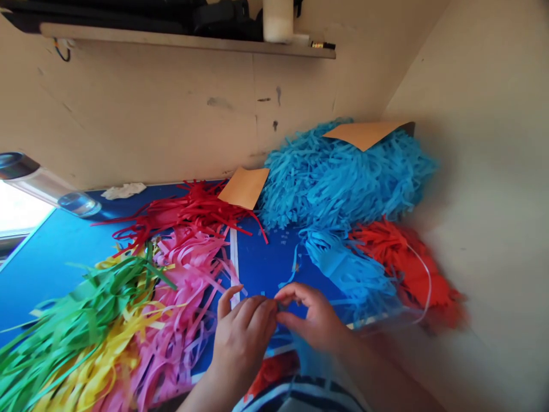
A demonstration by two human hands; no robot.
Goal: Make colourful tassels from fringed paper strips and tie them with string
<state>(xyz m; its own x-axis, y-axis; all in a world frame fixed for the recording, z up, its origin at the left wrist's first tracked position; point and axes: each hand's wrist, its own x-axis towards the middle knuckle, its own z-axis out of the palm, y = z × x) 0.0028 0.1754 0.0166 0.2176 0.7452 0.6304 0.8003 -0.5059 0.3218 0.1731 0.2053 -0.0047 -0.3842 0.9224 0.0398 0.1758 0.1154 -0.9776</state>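
Note:
My left hand (244, 332) and my right hand (317, 320) meet over the near edge of the blue table. Their fingertips pinch together on a light blue tissue fringe (311, 357), which hangs below my right hand. The left index finger sticks up while its other fingers curl inward; the exact spot they grip is mostly hidden. Just beyond my right hand lies a smaller bundle of blue fringe (347, 263). Pink fringe (184, 286) spreads to the left of my left hand, beside yellow fringe (103, 360) and green fringe (86, 303).
A big blue fringe pile (343, 177) sits against the wall, with a tan card (364, 134) on top. Another tan card (244, 187) rests by red fringe (193, 209). Orange-red fringe (412, 269) lies right. A clear bottle (47, 186) stands left; a shelf (184, 40) hangs above.

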